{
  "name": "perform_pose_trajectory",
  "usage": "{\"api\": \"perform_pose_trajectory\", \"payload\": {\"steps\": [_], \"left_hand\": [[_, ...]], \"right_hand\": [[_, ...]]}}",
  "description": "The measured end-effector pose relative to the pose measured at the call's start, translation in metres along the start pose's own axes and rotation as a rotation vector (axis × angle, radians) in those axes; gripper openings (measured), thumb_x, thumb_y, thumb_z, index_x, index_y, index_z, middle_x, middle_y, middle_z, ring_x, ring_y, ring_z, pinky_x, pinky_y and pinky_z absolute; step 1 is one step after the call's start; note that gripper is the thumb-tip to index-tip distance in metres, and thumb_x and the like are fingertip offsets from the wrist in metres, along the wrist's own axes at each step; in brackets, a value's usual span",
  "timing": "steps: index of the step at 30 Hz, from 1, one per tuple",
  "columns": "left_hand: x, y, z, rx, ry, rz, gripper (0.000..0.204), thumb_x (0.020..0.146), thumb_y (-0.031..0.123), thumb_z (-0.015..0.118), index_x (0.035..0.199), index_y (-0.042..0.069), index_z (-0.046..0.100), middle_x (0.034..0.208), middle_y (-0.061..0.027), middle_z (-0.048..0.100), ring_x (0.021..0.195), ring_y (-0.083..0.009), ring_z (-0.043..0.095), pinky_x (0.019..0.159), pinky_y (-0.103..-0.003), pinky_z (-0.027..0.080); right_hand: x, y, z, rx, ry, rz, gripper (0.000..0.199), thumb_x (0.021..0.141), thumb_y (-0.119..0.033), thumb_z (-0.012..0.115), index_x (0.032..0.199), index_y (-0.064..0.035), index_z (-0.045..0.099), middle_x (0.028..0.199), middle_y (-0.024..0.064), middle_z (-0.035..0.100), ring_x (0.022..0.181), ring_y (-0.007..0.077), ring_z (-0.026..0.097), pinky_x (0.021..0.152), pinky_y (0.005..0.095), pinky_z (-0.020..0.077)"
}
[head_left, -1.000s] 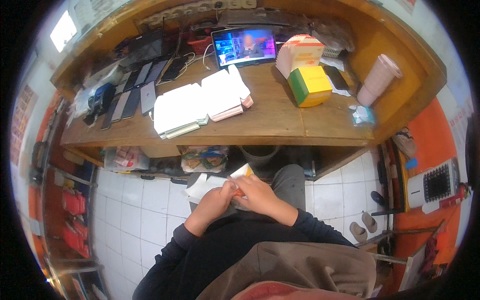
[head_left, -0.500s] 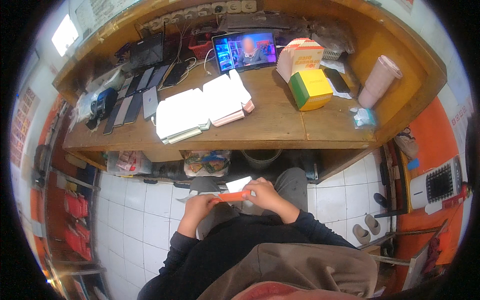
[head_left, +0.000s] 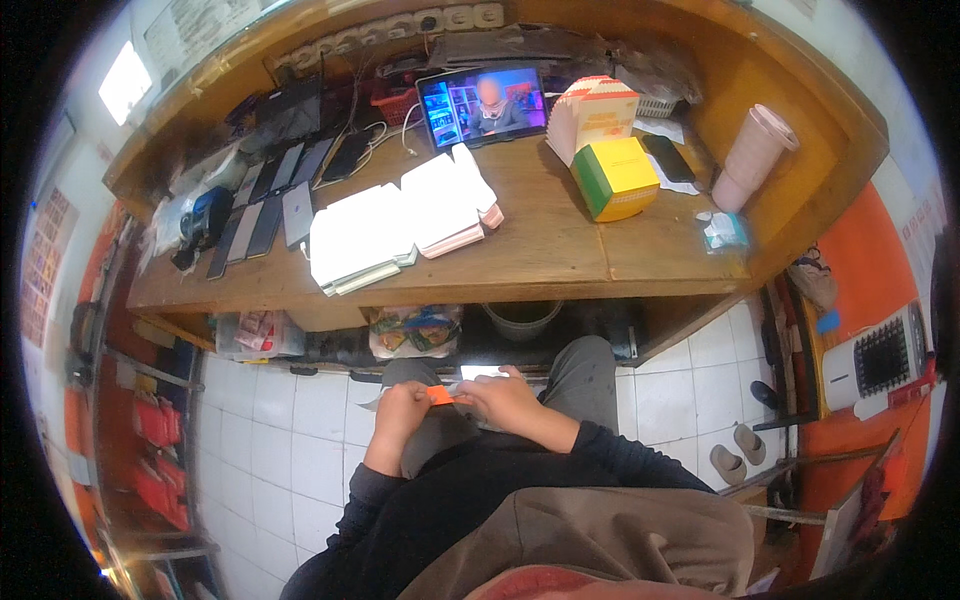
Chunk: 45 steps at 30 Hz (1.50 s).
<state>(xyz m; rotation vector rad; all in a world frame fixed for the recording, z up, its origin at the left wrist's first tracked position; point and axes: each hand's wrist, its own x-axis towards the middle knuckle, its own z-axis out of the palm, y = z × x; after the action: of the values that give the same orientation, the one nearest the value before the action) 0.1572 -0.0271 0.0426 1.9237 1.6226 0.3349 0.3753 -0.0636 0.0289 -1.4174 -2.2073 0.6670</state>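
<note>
Over my lap, both hands are closed on a small orange and white card piece. Its orange strip [head_left: 440,396] shows between them. My left hand [head_left: 403,408] pinches the left end of this strip. At its other end, the fingers of my right hand [head_left: 503,402] are bent over the card and cover much of it. A white panel [head_left: 483,371] sticks out beyond my right fingers; it looks like part of the same piece. Stacks of flat white die-cut card blanks [head_left: 365,238] lie on the wooden desk [head_left: 540,255] ahead of me.
A yellow and green box [head_left: 617,180] stands before a row of orange and white folded cartons [head_left: 597,118]. Behind the blanks, a tablet [head_left: 482,107] plays a video. Several phones [head_left: 262,225] lie at left; a pink tumbler [head_left: 752,160] stands at right. A bucket [head_left: 522,316] sits under the desk.
Both hands have drawn closer together, and less of the orange strip shows between them. The white panel has tipped lower behind my right fingers. My view has shifted slightly.
</note>
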Motion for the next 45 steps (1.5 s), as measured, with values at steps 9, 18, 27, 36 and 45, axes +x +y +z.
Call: {"api": "perform_pose_trajectory", "payload": {"steps": [9, 18, 27, 36, 45], "left_hand": [[0.004, 0.031, 0.003, 0.217, -0.198, 0.218, 0.017, 0.075, 0.026, 0.067, 0.083, 0.012, 0.071, 0.079, -0.0169, 0.066, 0.077, -0.0361, 0.064, 0.069, -0.044, 0.051], [0.024, 0.031, 0.001, 0.194, -0.613, 0.426, 0.018, 0.075, 0.023, 0.066, 0.083, 0.007, 0.070, 0.082, -0.0197, 0.066, 0.079, -0.0375, 0.064, 0.068, -0.044, 0.049], [0.028, 0.039, -0.006, 0.130, -0.749, 0.415, 0.020, 0.078, 0.019, 0.068, 0.092, 0.005, 0.068, 0.088, -0.0183, 0.068, 0.082, -0.0341, 0.065, 0.071, -0.039, 0.049], [0.020, 0.031, 0.002, 0.092, -0.640, 0.477, 0.021, 0.074, 0.020, 0.071, 0.090, 0.007, 0.068, 0.086, -0.0146, 0.068, 0.083, -0.0323, 0.066, 0.071, -0.041, 0.050], [-0.015, 0.039, 0.024, 0.460, -0.074, 0.842, 0.004, 0.072, 0.016, 0.062, 0.068, 0.014, 0.063, 0.070, -0.0032, 0.063, 0.072, -0.0227, 0.061, 0.074, -0.037, 0.049]], "right_hand": [[0.004, 0.009, 0.002, -0.019, 0.074, -0.440, 0.015, 0.076, -0.016, 0.066, 0.090, -0.0191, 0.060, 0.088, -0.0011, 0.057, 0.090, 0.0208, 0.058, 0.096, 0.0534, 0.0341], [-0.005, 0.011, 0.010, -0.012, 0.032, -0.482, 0.015, 0.076, -0.016, 0.067, 0.089, -0.0199, 0.061, 0.087, -0.0018, 0.057, 0.089, 0.0206, 0.056, 0.099, 0.0567, 0.0301], [-0.011, 0.008, 0.006, -0.040, 0.050, -0.317, 0.009, 0.073, -0.018, 0.065, 0.081, -0.0190, 0.064, 0.087, -0.0003, 0.055, 0.088, 0.0214, 0.056, 0.074, 0.0427, 0.0324], [-0.007, 0.010, 0.012, 0.137, -0.012, -0.238, 0.010, 0.074, -0.022, 0.066, 0.082, -0.0154, 0.066, 0.091, 0.0027, 0.056, 0.088, 0.0242, 0.058, 0.078, 0.0446, 0.0391], [0.044, 0.062, -0.035, -0.258, -0.532, 0.319, 0.018, 0.077, -0.023, 0.065, 0.085, -0.0076, 0.069, 0.093, 0.0134, 0.068, 0.085, 0.0357, 0.065, 0.074, 0.0442, 0.0512]]}}
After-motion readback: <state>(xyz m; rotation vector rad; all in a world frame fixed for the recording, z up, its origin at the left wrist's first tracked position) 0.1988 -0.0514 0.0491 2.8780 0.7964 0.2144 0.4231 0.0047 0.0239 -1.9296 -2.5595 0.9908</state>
